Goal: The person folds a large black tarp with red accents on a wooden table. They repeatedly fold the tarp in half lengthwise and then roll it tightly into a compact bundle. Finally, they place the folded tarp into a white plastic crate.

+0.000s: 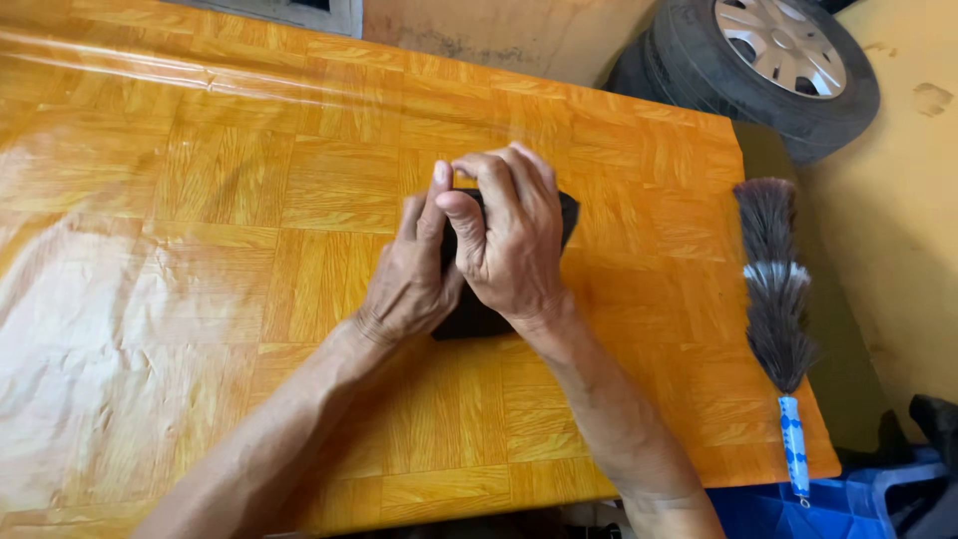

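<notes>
A small black cloth-like item [471, 317] lies on the orange wood-pattern table cover [249, 200], mostly hidden under both hands. My left hand [407, 279] presses flat on its left part, thumb raised. My right hand [511, 240] lies over the left, fingers curled and pinching the item's upper edge. A black corner [568, 215] sticks out to the right of my right hand.
A grey-brown feather duster [776, 289] with a blue-and-white handle lies along the table's right edge. A car tyre with a silver hubcap [773, 55] leans at the back right. Blue plastic objects [848, 499] sit below the table's right corner.
</notes>
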